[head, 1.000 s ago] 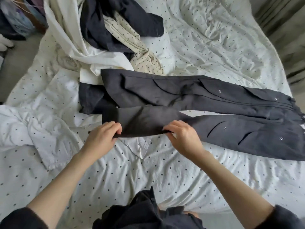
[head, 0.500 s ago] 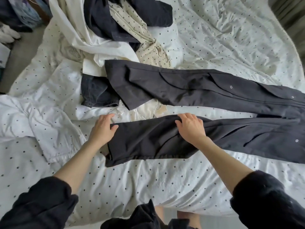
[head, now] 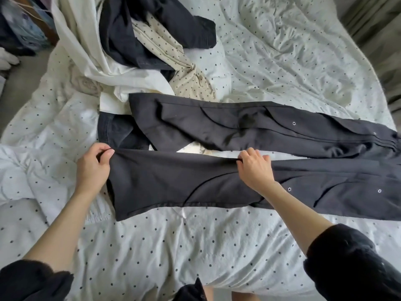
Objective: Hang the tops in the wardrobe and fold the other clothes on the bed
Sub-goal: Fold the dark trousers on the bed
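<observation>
Clearly the folding step is in hand: dark trousers (head: 217,183) lie spread across the middle of the frame on the dotted bedcover (head: 173,246), their nearer leg pinched at its far edge by both hands, the left hand (head: 93,168) curled round the hem corner and the right hand (head: 256,168) gripping further along. Next, judging by the grip, that leg wants carrying up onto the far leg (head: 217,124) with edges matched and kept taut. Unsorted clothes (head: 138,46), white, cream and dark, sit heaped at upper left.
</observation>
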{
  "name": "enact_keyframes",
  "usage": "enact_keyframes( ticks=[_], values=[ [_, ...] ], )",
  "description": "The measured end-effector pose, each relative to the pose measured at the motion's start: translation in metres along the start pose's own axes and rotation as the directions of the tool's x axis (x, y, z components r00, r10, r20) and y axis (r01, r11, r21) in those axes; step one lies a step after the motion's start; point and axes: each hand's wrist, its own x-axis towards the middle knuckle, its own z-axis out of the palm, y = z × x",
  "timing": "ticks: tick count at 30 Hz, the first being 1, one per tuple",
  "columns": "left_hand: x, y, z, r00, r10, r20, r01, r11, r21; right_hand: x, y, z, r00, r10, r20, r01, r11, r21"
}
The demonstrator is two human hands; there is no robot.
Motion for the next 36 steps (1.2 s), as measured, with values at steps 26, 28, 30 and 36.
enact_keyframes(
  ticks=[26,28,30,36],
  values=[
    [0.073,0.062,0.097,0.822,-0.511,0.25,0.538,0.841,-0.053,0.0,-0.086,0.031,0.876,-0.455,-0.163,0.462,0.887,0.005],
    [0.081,0.063,0.087,0.846,-0.493,0.203,0.52,0.847,-0.109,-0.002,-0.082,0.032,0.872,-0.47,-0.137,0.47,0.882,-0.037],
    [0.092,0.066,0.074,0.896,-0.424,0.133,0.44,0.888,-0.131,-0.003,-0.076,0.032,0.875,-0.47,-0.117,0.468,0.883,-0.05],
    [0.109,0.062,0.05,0.975,-0.172,0.141,0.175,0.984,-0.011,0.001,-0.076,0.028,0.878,-0.448,-0.17,0.454,0.891,0.0]
  ],
)
